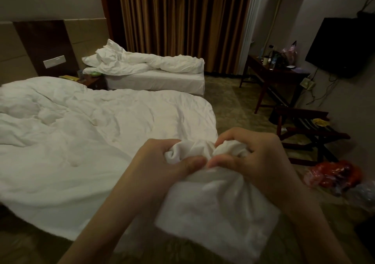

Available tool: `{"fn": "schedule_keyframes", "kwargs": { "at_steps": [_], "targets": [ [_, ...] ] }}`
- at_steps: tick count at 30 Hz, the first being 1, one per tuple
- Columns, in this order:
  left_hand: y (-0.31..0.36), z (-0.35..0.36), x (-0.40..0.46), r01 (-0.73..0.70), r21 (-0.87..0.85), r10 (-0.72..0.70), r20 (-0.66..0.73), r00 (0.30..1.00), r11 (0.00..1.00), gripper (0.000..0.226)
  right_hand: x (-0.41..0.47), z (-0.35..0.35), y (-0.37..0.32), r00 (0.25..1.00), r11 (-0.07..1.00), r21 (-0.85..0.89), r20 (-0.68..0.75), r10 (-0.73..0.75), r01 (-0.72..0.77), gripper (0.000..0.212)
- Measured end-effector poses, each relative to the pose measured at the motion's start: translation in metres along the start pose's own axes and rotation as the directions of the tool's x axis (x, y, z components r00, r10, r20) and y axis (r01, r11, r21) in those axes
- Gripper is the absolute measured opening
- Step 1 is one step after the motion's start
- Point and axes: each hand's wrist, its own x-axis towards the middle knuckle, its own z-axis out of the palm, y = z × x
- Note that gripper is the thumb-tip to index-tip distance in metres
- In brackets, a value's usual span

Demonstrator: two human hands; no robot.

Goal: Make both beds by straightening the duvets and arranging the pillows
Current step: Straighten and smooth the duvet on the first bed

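Observation:
A wrinkled white duvet [97,125] covers the near bed. Its foot corner is bunched up and lifted off the bed in front of me. My left hand [162,160] grips the bunched corner from the left, and my right hand [251,156] grips it from the right, thumbs nearly touching. Below my hands the duvet hangs down in a fold. On the far bed [158,81] a second white duvet [162,62] lies crumpled in a heap, with a pillow [91,59] partly under it at the head end.
A nightstand [91,80] stands between the beds. Brown curtains [182,20] hang behind the far bed. At right are a cluttered wooden desk [278,75], a wall television [343,46], a luggage rack [312,133] and plastic bags [334,174] on the carpet.

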Motion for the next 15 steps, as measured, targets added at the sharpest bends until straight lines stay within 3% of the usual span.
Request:
{"fn": "schedule_keyframes", "kwargs": {
  "at_steps": [8, 15],
  "targets": [
    [-0.050, 0.011, 0.048, 0.066, -0.015, -0.065, 0.039, 0.997, 0.998, 0.043, 0.014, 0.028, 0.059, 0.988, 0.985, 0.082, 0.037, 0.148, -0.150, 0.036],
    [-0.084, 0.009, 0.136, -0.003, 0.024, 0.004, -0.045, 0.999, 1.000, 0.007, 0.069, 0.041, 0.113, 0.975, 0.964, 0.162, -0.031, 0.221, -0.213, 0.034]
  ]
}}
